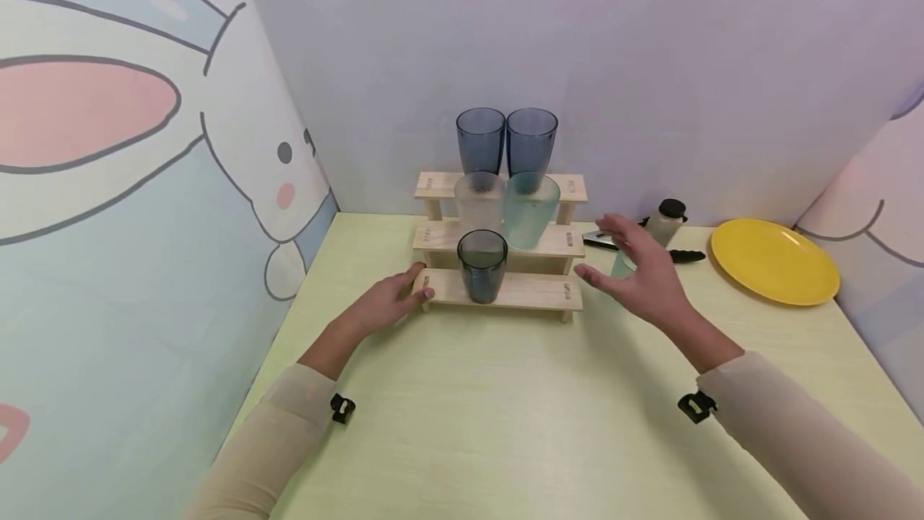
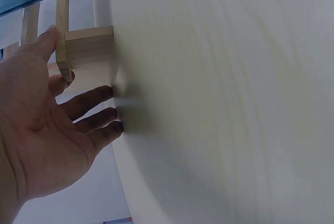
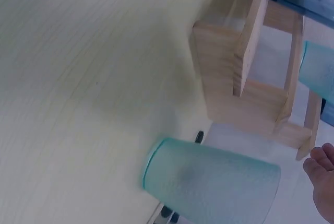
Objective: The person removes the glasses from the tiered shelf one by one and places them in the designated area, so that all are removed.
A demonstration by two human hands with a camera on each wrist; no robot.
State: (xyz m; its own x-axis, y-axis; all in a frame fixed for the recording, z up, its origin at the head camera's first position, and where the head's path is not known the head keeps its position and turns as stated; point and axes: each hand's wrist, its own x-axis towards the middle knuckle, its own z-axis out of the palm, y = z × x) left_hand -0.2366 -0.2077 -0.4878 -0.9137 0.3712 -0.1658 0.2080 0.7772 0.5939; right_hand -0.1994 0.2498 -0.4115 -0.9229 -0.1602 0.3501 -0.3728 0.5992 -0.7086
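Observation:
A three-tier wooden stand (image 1: 527,291) holds several cups. My left hand (image 1: 386,303) pinches the left end of its lowest board, thumb on top and index finger underneath in the left wrist view; the other fingertips (image 2: 107,135) reach the table. On that board sits a dark grey cup (image 1: 482,267). The middle tier carries a clear frosted cup (image 1: 472,203) and a green frosted cup (image 1: 530,215); on top are two blue cups (image 1: 480,139). Fingers spread and holding nothing, my right hand (image 1: 650,279) hovers right of the stand, partly hiding another green cup (image 3: 214,182) upright on the table.
Behind the right hand stand a bottle with a black cap (image 1: 671,209) and a metal tool (image 1: 597,241); a black handle (image 1: 687,256) shows beside them. A yellow plate (image 1: 776,263) lies at the right. Walls rise at the back and both sides.

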